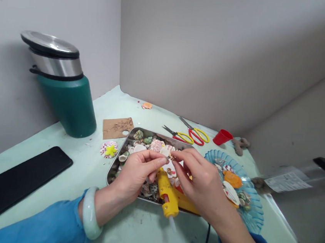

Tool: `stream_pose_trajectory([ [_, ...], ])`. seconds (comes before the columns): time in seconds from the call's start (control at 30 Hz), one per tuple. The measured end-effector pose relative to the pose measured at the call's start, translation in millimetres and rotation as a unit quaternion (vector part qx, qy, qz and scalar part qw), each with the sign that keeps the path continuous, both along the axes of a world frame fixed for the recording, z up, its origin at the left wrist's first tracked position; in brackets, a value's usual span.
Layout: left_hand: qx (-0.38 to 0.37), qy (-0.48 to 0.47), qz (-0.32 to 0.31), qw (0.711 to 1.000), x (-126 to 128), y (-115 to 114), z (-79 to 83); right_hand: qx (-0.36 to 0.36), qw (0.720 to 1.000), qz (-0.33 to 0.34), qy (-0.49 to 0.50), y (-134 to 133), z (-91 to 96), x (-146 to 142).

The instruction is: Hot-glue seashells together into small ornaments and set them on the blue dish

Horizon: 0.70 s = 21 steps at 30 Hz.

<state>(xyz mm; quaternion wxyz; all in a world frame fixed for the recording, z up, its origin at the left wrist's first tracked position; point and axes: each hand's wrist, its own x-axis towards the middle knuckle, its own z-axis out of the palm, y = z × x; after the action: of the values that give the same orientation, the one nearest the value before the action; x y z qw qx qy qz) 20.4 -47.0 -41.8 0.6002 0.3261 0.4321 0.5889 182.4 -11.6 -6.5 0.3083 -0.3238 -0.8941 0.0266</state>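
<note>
Now, left hand (136,171): fingers curled in and closed narrow, with thumb and forefinger pinched on a small shell (170,158); the other fingers are folded under.
Right hand (199,179): also closed to a narrow pinch, its forefinger tip meeting the same small shell from the right side, palm turned down.
Hands together: fingertips touch at the shell, just above the middle of the tray.
Small shell: pale with a brownish speck, mostly covered by the fingertips and too small to show its shape; held in the air over the tray, not lying in it.
Tray (117,163): shallow steel, near the middle of the counter (87,175), full of mixed shells in white, pink and green.
Glue gun (166,193): yellow, lying across the tray's near rim below the hands; whether the right hand touches it cannot be told.
Left wrist: pale green bangle (90,214) beside a blue sleeve.
Blue plate (257,216): just right of the tray, holding more shells, one of them orange.
Far side: two scissors (190,135) and a red cup (222,137).
Left: green flask (66,96) with a steel lid.
</note>
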Motion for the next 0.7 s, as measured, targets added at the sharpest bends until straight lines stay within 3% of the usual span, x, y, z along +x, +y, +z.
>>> stream_pose_trajectory([
  [0.47, -0.011, 0.023, 0.012, 1.000, 0.8, 0.0, 0.6, 0.003, 1.000, 0.002, 0.009, 3.7, -5.6, -1.5],
  [0.7, -0.016, -0.019, 0.004, 1.000, -2.2, 0.2, -4.1, -0.046, 0.999, -0.005, 0.029, 2.7, 5.9, 5.8],
])
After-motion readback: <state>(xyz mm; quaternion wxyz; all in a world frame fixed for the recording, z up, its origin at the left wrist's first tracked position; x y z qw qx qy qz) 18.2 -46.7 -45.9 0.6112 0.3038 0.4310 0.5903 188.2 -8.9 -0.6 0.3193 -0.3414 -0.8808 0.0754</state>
